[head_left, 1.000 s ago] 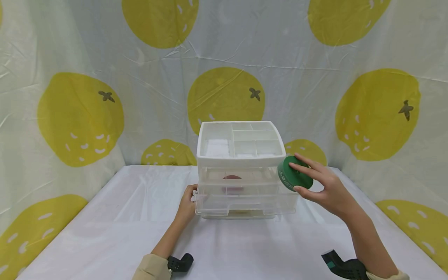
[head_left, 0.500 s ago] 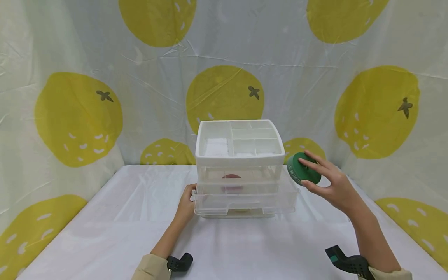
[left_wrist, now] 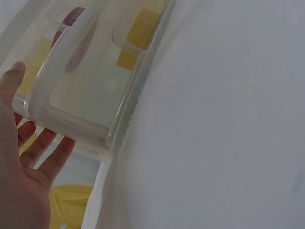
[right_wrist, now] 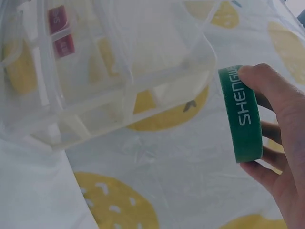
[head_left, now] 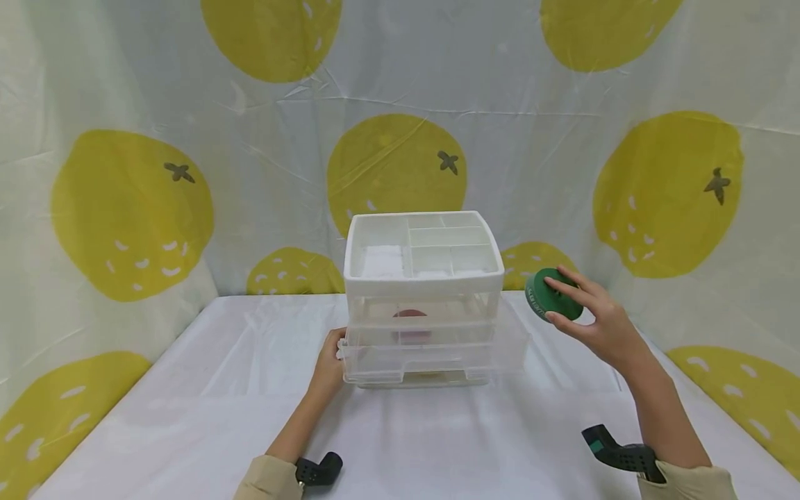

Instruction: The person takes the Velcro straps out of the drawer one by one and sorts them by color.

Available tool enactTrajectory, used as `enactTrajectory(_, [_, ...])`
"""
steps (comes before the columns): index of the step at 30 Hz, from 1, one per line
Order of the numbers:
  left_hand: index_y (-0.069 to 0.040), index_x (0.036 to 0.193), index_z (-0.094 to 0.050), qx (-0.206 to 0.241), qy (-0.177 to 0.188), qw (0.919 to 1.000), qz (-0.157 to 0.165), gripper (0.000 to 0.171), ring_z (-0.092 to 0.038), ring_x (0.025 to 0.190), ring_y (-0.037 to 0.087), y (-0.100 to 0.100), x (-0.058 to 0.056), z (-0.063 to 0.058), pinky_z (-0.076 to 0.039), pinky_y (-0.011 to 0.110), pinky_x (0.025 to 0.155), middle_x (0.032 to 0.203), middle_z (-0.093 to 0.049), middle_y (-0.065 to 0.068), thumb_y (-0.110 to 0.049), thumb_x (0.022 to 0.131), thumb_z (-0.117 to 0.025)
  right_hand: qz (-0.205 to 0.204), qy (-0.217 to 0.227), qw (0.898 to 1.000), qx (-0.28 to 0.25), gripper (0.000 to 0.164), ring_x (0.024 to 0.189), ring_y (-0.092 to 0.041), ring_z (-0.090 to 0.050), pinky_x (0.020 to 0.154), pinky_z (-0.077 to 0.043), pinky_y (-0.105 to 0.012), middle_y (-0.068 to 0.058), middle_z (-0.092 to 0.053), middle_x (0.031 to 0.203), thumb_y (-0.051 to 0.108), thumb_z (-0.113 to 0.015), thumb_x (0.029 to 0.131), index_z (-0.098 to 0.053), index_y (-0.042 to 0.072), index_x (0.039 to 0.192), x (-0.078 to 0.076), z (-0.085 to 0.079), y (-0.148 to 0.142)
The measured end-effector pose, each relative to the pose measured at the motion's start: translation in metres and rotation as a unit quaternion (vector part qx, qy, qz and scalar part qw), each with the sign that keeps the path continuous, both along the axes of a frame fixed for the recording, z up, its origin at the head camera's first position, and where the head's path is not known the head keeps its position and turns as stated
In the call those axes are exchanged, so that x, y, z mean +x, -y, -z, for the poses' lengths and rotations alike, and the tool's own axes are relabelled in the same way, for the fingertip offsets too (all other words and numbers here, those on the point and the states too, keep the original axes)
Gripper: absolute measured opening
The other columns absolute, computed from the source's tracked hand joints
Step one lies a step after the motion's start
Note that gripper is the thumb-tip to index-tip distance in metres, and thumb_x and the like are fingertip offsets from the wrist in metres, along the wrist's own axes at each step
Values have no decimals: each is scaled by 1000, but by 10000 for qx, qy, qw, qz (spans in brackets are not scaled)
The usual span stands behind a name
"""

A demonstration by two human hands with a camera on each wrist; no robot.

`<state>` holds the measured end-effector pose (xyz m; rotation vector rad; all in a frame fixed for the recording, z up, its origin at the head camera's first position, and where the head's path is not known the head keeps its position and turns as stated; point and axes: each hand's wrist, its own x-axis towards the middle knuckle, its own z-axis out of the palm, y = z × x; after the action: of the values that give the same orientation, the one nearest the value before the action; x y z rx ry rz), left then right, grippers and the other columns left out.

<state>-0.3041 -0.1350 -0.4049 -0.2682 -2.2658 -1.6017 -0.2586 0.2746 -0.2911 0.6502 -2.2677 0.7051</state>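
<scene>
A white drawer unit (head_left: 425, 286) with clear drawers stands at the table's middle. My left hand (head_left: 326, 362) grips its left side, thumb on the front edge and fingers against the side, as the left wrist view shows. One clear drawer (head_left: 512, 340) juts out past the frame on the right. My right hand (head_left: 603, 316) holds a round green case (head_left: 550, 295) in the air, to the right of the unit and apart from it. In the right wrist view, white letters run along the rim of the case; thumb and fingertips pinch it from opposite edges.
A red round thing (head_left: 409, 316) shows through a drawer's clear front. A yellow thing (left_wrist: 143, 28) sits low in the unit. The unit's top has a divided tray (head_left: 453, 239). A white cloth (head_left: 250, 430) covers the table; a lemon-print curtain (head_left: 269, 167) hangs behind.
My right hand has carried the green case to the right and slightly up, farther from the drawer unit. The left hand keeps its hold; the head view has shifted slightly.
</scene>
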Motion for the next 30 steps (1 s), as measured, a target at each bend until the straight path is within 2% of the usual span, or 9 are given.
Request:
enactTrajectory(2, [-3,116,-53,-12,-45,10000,2,40,-48,104,20,1,0,0,-39,36,91,113,-53,10,-11,79,-65,39,78,10000,-32,52,117,-45,-40,80,-22,6,-19,-40,138,13,-71,77,-54,8,125,-3,3,-3])
enactTrajectory(8, [0,115,-53,-163,-222,9996,-50,40,-49,102,22,2,0,3,-40,38,89,110,-53,12,-10,77,-64,224,37,9997,-27,51,116,-46,-41,79,-22,6,-23,-41,136,13,-71,77,-54,4,124,-13,13,-12])
enactTrajectory(11, [0,115,-53,-123,-178,9998,-45,41,-49,102,23,1,-1,3,-39,40,90,110,-53,13,-10,76,-65,303,40,9995,-22,51,115,-47,-40,84,-46,-15,-23,-41,135,13,-71,77,-54,4,124,-17,18,-18])
enactTrajectory(13, [0,115,-53,-107,-162,9998,-25,41,-48,102,23,1,-1,2,-39,40,90,110,-53,13,-10,77,-65,385,7,9993,-24,51,115,-47,-41,83,-48,-20,-24,-41,135,13,-72,76,-55,3,123,-20,22,-21])
enactTrajectory(14, [0,114,-53,-99,-150,9998,-17,41,-48,102,23,1,-1,2,-39,40,90,110,-53,13,-10,77,-65,405,-13,9992,-38,51,114,-47,-41,81,-51,-31,-24,-41,134,12,-72,75,-55,3,122,-21,24,-23])
enactTrajectory(15, [0,114,-53,-104,-150,9998,-11,40,-48,102,23,1,-1,2,-39,40,90,110,-53,13,-10,77,-64,436,-26,9990,-44,51,113,-48,-41,78,-50,-42,-25,-41,134,11,-72,75,-55,2,122,-23,27,-24])
enactTrajectory(18, [-1,114,-53,-134,-149,9998,-12,39,-48,102,22,0,0,1,-39,40,90,110,-53,12,-10,78,-64,548,-38,9985,-83,51,112,-49,-41,78,-50,-44,-27,-41,133,10,-73,74,-55,1,121,-27,33,-29])
enactTrajectory(20, [-2,114,-53,-148,-132,9998,-25,39,-48,102,22,1,0,1,-39,39,90,110,-53,11,-10,78,-64,584,19,9982,-118,50,112,-52,-39,74,-42,-61,-29,-40,133,11,-71,76,-54,-1,121,-29,37,-31])
enactTrajectory(30, [-1,114,-54,-107,-123,9999,19,40,-48,102,22,0,1,0,-39,39,91,109,-53,11,-9,77,-64,1111,418,9929,-84,49,111,-54,-37,75,-40,-66,-33,-38,131,17,-68,80,-52,-4,121,-38,59,-48])
